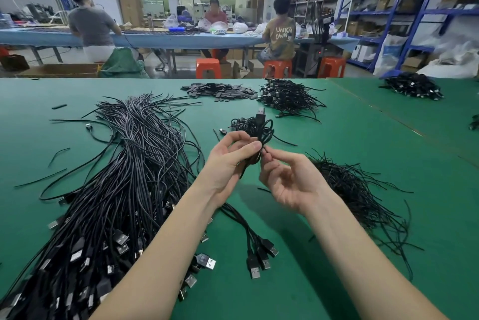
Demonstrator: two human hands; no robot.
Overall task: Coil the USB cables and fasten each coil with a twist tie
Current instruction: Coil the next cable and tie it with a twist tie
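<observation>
Bare green mat (324,255) between loose cable heap (124,177) left, twist-tie pile (363,190) right

Coiled black USB cable (259,129) held upright above the green table (337,151), plug up. Loose cable heap (124,177) left of it; twist tie pile (357,190) right; finished coils (287,96) beyond.

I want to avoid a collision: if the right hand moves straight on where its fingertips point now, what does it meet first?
Most likely the coiled cable held by the left hand; the right hand already pinches at its lower end, though depth is unclear.
</observation>
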